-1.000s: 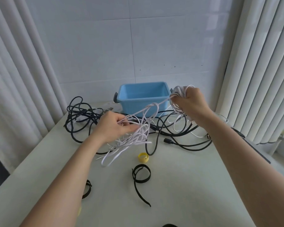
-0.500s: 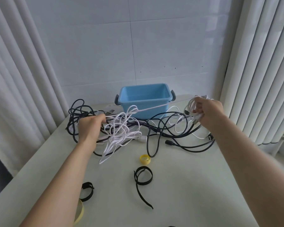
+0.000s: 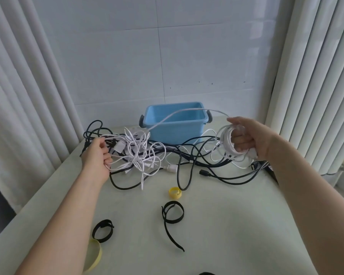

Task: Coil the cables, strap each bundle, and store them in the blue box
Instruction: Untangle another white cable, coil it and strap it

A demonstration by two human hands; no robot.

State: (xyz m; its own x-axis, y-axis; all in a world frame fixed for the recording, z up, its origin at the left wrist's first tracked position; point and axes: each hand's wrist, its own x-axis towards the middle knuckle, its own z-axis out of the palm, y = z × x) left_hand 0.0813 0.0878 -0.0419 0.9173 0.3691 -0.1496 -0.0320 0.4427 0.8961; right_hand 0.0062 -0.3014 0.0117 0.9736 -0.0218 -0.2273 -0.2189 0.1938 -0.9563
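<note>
With the blue box (image 3: 177,132) showing nothing stored, the right hand (image 3: 248,139) beside its right end is curling fingers round a part-wound white cable coil (image 3: 225,144), the left hand (image 3: 96,153) left of it is gripping the loose tangle (image 3: 139,149), and black cables (image 3: 168,150) and straps (image 3: 173,222) are lying unbundled before it.

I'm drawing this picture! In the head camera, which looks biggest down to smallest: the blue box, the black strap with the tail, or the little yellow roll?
1. blue box
2. black strap with the tail
3. little yellow roll
The strap lies nearer the camera, yet the box still looks bigger.
</note>
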